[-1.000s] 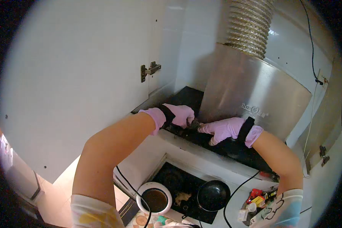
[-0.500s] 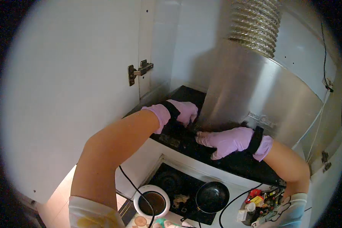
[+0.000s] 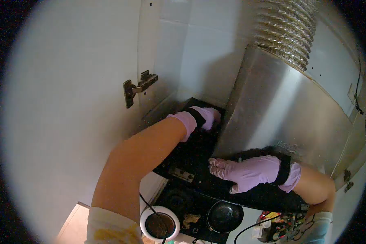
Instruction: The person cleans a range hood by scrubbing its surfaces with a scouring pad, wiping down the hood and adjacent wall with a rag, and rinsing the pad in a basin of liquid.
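Observation:
Pink gloves with black wrist straps cover both hands. My left hand [image 3: 208, 118] is on the black top [image 3: 195, 148] at the left side of the metal hood cover [image 3: 288, 105], near its back; its fingers are blurred and partly hidden, so what they hold cannot be made out. My right hand [image 3: 248, 173] lies on the black surface in front of the cover, palm down, fingers pointing left and stretched out, with nothing visible in it. A silvery corrugated duct [image 3: 286, 32] rises from the top of the cover.
An open white cabinet door [image 3: 69, 101] with a metal hinge [image 3: 138, 87] fills the left. Below are a stove [image 3: 181, 199], a black pan [image 3: 225, 216], a white-rimmed pot [image 3: 175, 227] and a box of small items [image 3: 278, 227]. Dark cables hang down.
The view has shifted closer to the hood. My left hand has moved back along the cover's left side, away from my right hand, which stays at the front. The hands were close together before.

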`<state>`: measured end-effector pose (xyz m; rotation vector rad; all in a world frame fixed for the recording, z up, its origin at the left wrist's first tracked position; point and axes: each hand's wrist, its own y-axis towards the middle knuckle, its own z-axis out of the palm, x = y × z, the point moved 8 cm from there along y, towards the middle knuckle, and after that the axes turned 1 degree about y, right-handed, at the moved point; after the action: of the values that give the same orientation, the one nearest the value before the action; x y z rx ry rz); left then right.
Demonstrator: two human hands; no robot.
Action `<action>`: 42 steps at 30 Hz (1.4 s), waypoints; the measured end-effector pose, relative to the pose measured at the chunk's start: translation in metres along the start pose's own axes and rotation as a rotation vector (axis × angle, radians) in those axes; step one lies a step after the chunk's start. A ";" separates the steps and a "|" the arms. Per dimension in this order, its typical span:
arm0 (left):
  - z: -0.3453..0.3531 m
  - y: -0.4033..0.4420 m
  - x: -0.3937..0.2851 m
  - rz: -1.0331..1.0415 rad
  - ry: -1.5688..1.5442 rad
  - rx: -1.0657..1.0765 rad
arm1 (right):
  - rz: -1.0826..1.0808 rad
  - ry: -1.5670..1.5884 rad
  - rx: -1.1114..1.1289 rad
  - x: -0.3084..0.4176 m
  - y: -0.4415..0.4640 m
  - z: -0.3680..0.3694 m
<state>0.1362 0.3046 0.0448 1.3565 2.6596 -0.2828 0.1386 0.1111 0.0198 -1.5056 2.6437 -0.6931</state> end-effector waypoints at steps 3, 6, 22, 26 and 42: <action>0.004 0.014 0.009 0.034 -0.053 0.008 | -0.011 -0.068 0.007 0.002 0.002 0.001; -0.010 0.016 0.004 0.047 0.043 -0.050 | 0.034 -0.092 0.007 0.007 0.001 -0.003; -0.013 0.177 0.063 0.093 -0.084 -0.440 | 0.014 -0.261 -0.024 -0.005 0.003 0.014; -0.016 0.184 0.064 0.114 -0.047 -0.427 | 0.000 -0.137 -0.071 -0.008 0.010 0.016; 0.043 0.098 0.039 0.220 0.220 -0.187 | 0.008 0.012 0.003 -0.015 0.014 0.009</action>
<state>0.1946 0.3812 -0.0151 1.6820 2.5886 0.1441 0.1373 0.1265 0.0031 -1.4944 2.6550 -0.7073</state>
